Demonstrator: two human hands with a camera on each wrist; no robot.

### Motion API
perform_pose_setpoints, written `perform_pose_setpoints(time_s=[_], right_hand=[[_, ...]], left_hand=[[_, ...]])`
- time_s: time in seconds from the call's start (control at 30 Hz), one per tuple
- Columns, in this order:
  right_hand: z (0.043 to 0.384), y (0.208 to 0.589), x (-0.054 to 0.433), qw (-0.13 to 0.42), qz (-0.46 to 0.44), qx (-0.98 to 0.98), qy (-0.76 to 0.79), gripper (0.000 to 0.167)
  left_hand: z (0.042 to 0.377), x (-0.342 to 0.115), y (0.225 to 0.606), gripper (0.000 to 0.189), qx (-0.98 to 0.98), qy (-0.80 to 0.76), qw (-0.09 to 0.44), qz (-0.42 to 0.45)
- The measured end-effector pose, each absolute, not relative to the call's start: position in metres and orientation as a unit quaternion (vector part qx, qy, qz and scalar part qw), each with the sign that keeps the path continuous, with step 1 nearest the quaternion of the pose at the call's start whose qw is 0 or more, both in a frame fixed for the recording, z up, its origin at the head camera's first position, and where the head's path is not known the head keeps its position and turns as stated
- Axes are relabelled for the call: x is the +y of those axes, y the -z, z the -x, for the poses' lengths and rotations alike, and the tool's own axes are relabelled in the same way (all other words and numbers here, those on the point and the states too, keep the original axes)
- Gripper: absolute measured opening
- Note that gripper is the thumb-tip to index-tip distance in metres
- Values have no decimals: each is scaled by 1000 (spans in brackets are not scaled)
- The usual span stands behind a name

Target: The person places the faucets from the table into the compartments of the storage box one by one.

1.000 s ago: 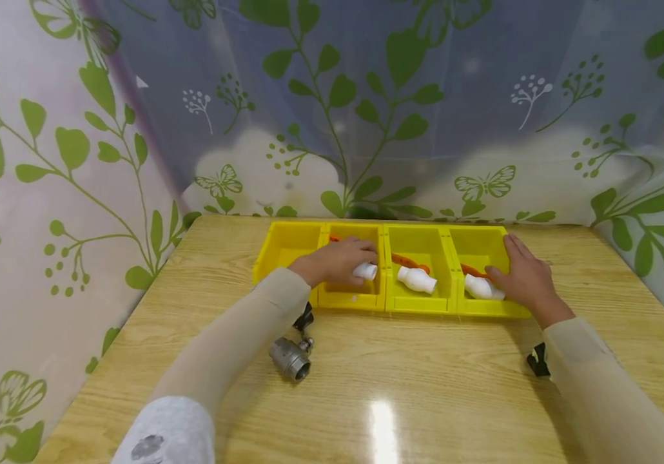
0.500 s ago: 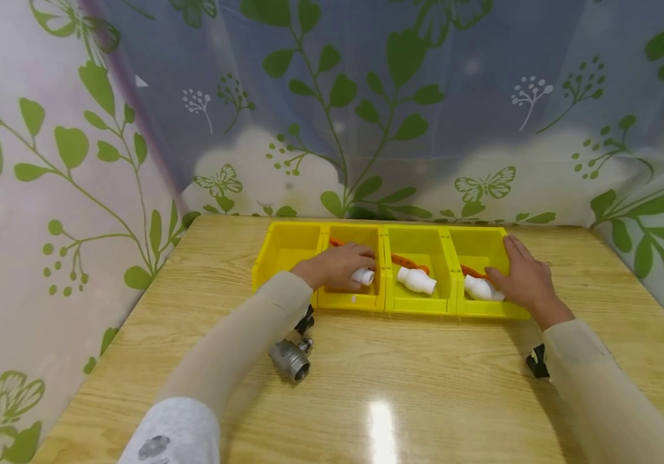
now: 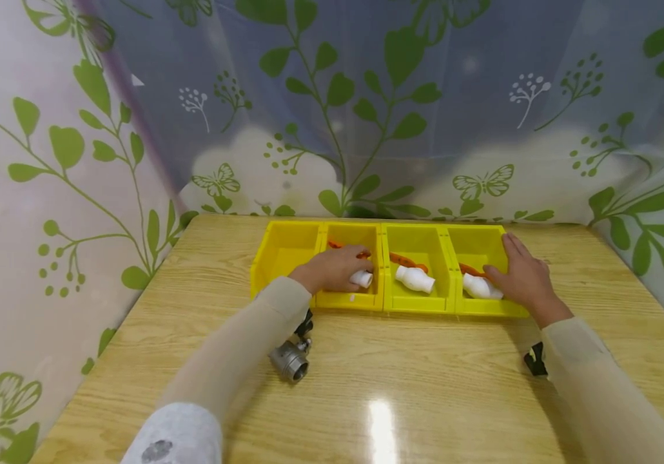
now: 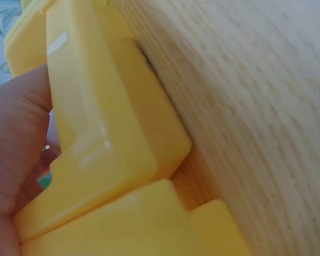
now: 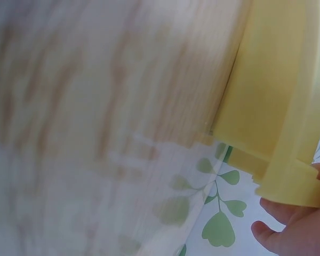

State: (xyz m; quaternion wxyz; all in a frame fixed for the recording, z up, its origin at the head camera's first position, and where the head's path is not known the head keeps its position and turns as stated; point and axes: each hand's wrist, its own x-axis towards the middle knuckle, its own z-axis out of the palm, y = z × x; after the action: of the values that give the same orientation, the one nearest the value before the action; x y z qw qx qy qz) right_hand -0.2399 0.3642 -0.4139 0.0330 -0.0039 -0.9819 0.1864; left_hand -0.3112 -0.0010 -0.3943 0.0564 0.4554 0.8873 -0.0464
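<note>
In the head view, my left hand (image 3: 338, 267) reaches into the second yellow bin (image 3: 348, 301) from the left. Its fingers hold a white plastic valve (image 3: 361, 278), whose rounded end pokes out below them; an orange lever (image 3: 335, 244) shows behind. My right hand (image 3: 526, 274) grips the right wall of the rightmost bin (image 3: 479, 241), thumb inside and fingers outside. A white valve (image 3: 481, 287) with an orange lever lies by that thumb. The left wrist view has the left hand (image 4: 16, 138) over a bin's front edge; the right wrist view has right-hand fingers (image 5: 293, 234) beside the bin wall.
The third bin (image 3: 419, 305) contains another white valve (image 3: 415, 280) with an orange lever (image 3: 407, 261). The leftmost bin (image 3: 288, 248) adjoins the left forearm. A metal ball valve (image 3: 290, 361) lies on the wooden table (image 3: 425, 380) in front. Printed curtains (image 3: 320, 154) stand behind.
My left hand has shifted slightly toward the front of its bin, and the white valve under its fingers has moved a little with it. My right hand stays in place on the rightmost bin.
</note>
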Motion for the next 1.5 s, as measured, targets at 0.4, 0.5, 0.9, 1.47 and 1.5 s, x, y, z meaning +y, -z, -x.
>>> perform_pose_setpoints(time_s=[0.4,0.5,0.9,1.47,1.5], right_hand=[[241,415,366,32,3,-982,-188,85],[242,415,367,31,4,-982,-187,86],[240,416,366,28,3,-982,-189,86],[239,414,364,24,3,-982,-185,85],[239,414,364,24,2,-983,-184,85]], left_hand=[[309,1,399,33,881,96,27,-462],[309,2,399,32,882,101,30,-459],[311,3,404,28,884,99,38,-456],[311,4,401,32,884,116,45,-451],[311,4,401,33,885,117,46,-449]])
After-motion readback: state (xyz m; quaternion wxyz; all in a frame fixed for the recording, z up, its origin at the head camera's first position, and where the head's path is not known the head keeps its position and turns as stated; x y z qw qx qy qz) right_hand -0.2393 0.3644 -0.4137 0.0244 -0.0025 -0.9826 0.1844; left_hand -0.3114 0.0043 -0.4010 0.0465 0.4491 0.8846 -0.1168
